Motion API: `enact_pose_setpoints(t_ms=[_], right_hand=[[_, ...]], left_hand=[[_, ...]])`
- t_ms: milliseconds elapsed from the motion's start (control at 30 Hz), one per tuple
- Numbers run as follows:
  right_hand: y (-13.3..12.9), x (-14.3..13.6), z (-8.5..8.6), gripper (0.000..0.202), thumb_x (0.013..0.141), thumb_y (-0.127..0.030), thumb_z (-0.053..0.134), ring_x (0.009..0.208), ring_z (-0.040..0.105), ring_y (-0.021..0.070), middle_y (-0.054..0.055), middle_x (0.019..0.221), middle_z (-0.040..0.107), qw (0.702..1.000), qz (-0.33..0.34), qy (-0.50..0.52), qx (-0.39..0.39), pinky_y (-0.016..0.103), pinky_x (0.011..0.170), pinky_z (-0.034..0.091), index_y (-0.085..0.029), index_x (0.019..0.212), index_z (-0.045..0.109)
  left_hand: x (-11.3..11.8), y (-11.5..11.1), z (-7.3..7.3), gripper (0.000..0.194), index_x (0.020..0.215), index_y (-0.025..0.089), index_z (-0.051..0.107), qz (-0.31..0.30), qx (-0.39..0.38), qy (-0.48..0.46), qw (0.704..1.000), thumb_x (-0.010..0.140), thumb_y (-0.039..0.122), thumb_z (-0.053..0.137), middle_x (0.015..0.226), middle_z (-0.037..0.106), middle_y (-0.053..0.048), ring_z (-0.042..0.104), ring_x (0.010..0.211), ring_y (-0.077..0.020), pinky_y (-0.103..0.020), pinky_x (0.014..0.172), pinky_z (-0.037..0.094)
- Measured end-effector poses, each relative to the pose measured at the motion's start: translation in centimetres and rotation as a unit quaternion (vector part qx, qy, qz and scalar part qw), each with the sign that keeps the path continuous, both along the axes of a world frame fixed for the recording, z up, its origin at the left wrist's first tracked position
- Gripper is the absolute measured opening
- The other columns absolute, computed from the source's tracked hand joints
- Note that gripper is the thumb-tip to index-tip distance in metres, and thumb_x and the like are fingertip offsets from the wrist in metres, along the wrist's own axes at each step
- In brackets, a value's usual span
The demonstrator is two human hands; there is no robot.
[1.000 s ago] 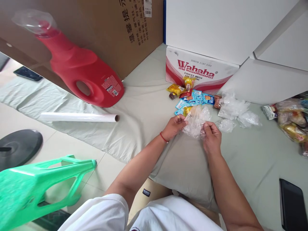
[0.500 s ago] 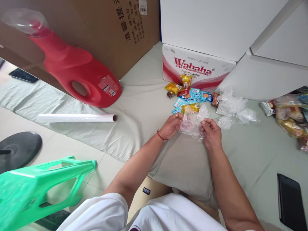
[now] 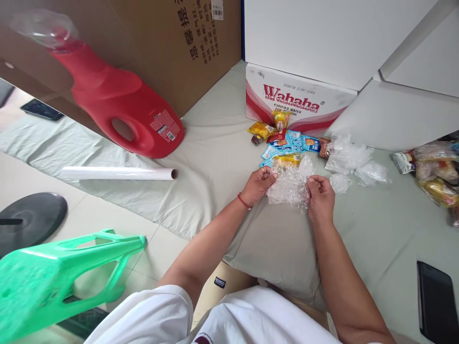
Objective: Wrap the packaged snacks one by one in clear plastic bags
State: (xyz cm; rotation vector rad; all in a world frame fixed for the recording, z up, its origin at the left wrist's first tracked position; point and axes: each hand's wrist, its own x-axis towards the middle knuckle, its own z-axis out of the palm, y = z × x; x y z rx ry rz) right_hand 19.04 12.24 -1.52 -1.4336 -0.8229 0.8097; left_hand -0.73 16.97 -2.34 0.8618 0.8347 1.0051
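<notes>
Crinkly clear wrap (image 3: 287, 191): It was between the two hands, above or on the grey cloth (image 3: 215, 138); I could not tell which.
Left hand (image 3: 256, 187): The thumb and fingers pinched the wrap's left side.
Right hand (image 3: 321, 195): The thumb and fingers pinched its right side.
Snacks: A yellow pack (image 3: 287, 158) and blue packs (image 3: 283, 149) lay just past the wrap.
Wahaha box (image 3: 292, 93): It stood behind the snacks.
Clear plastic heap (image 3: 346, 157): It sat right of the snacks.
Far right: A black phone (image 3: 435, 303) lay on the cloth.
</notes>
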Motion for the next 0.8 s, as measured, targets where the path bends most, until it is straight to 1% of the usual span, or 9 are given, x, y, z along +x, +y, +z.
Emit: enact_pose_setpoints(t_ms=[67, 100, 200, 267, 333, 433, 533, 600, 800], right_hand=[[-0.7, -0.1, 0.6, 0.043, 0.083, -0.057, 0.076, 0.071, 0.051, 0.0148, 0.001, 0.087, 0.058, 0.988, -0.004, -0.141, 0.061, 0.031, 0.068, 0.045, -0.023, 0.106, 0.063], [-1.1, -0.3, 0.9, 0.044, 0.084, -0.058, 0.076, 0.081, 0.055, 0.018, 0.004, 0.096, 0.06, 0.971, 0.012, -0.219, 0.097, 0.034, 0.075, 0.048, -0.024, 0.11, 0.064], [-2.3, -1.7, 1.7, 0.052, 0.08, -0.058, 0.081, 0.111, 0.055, 0.0285, 0.01, 0.116, 0.061, 0.885, 0.121, -0.414, 0.173, 0.046, 0.098, 0.047, -0.027, 0.119, 0.066], [-2.8, -2.8, 1.7, 0.037, 0.086, -0.048, 0.079, 0.118, 0.052, 0.0297, 0.009, 0.122, 0.063, 0.832, 0.172, -0.493, 0.188, 0.048, 0.104, 0.044, -0.03, 0.118, 0.07], [-2.8, -3.6, 1.3, 0.015, 0.094, -0.033, 0.071, 0.112, 0.053, 0.0272, 0.007, 0.117, 0.067, 0.813, 0.169, -0.52, 0.201, 0.045, 0.1, 0.045, -0.031, 0.109, 0.074], [-2.3, -3.7, 0.9, 0.011, 0.097, -0.025, 0.067, 0.1, 0.055, 0.0244, 0.005, 0.102, 0.071, 0.831, 0.137, -0.495, 0.213, 0.042, 0.091, 0.047, -0.03, 0.099, 0.075], [-2.0, -3.4, 0.8, 0.01, 0.098, -0.028, 0.065, 0.091, 0.058, 0.0225, 0.003, 0.092, 0.073, 0.863, 0.151, -0.442, 0.193, 0.04, 0.084, 0.048, -0.029, 0.097, 0.075], [-2.0, -3.3, 0.8, 0.011, 0.098, -0.032, 0.065, 0.088, 0.059, 0.0221, 0.003, 0.089, 0.073, 0.891, 0.147, -0.396, 0.17, 0.04, 0.083, 0.049, -0.028, 0.094, 0.075], [-1.9, -2.8, 0.2, 0.023, 0.09, -0.047, 0.074, 0.081, 0.059, 0.0178, 0.002, 0.086, 0.068, 0.984, 0.094, -0.134, 0.068, 0.033, 0.078, 0.048, -0.023, 0.09, 0.074]], left_hand=[[0.1, 0.1, -0.1, 0.063, 0.085, 0.02, 0.054, 0.019, -0.012, -0.012, 1.0, 0.063, 0.066, 0.09, 0.059, 0.05, 0.009, 0.037, 0.045, -0.0047, -0.021, 0.042, 0.024], [0.1, 0.1, -0.1, 0.064, 0.085, 0.02, 0.053, 0.027, -0.018, -0.018, 0.999, 0.062, 0.066, 0.091, 0.059, 0.049, 0.009, 0.037, 0.046, -0.0047, -0.021, 0.043, 0.024], [0.2, 0.3, -0.3, 0.065, 0.087, 0.021, 0.052, 0.04, -0.028, -0.03, 0.998, 0.061, 0.066, 0.091, 0.061, 0.049, 0.01, 0.038, 0.047, -0.0048, -0.021, 0.045, 0.026], [0.1, 0.3, -0.3, 0.065, 0.09, 0.021, 0.052, 0.042, -0.026, -0.031, 0.998, 0.063, 0.067, 0.09, 0.062, 0.052, 0.009, 0.039, 0.047, -0.005, -0.022, 0.046, 0.027], [0.0, 0.3, -0.2, 0.066, 0.093, 0.021, 0.052, 0.039, -0.023, -0.033, 0.998, 0.065, 0.069, 0.088, 0.063, 0.053, 0.009, 0.041, 0.047, -0.0052, -0.023, 0.047, 0.027], [-0.4, 0.1, 0.1, 0.07, 0.105, 0.022, 0.051, 0.001, -0.025, -0.051, 0.998, 0.066, 0.066, 0.089, 0.07, 0.059, 0.008, 0.05, 0.051, -0.0069, -0.024, 0.051, 0.033], [-0.5, 0.0, 0.4, 0.077, 0.112, 0.022, 0.051, -0.067, -0.017, -0.068, 0.995, 0.059, 0.051, 0.098, 0.081, 0.067, 0.005, 0.056, 0.058, -0.0079, -0.024, 0.058, 0.039], [-0.6, -0.1, 0.4, 0.074, 0.109, 0.02, 0.054, -0.089, -0.01, -0.073, 0.993, 0.056, 0.042, 0.101, 0.085, 0.069, 0.002, 0.058, 0.063, -0.0081, -0.024, 0.062, 0.041], [-0.9, 0.1, 0.1, 0.057, 0.101, 0.016, 0.068, -0.097, -0.006, -0.081, 0.992, 0.059, 0.037, 0.099, 0.087, 0.069, -0.001, 0.06, 0.071, -0.0087, -0.024, 0.067, 0.044]])
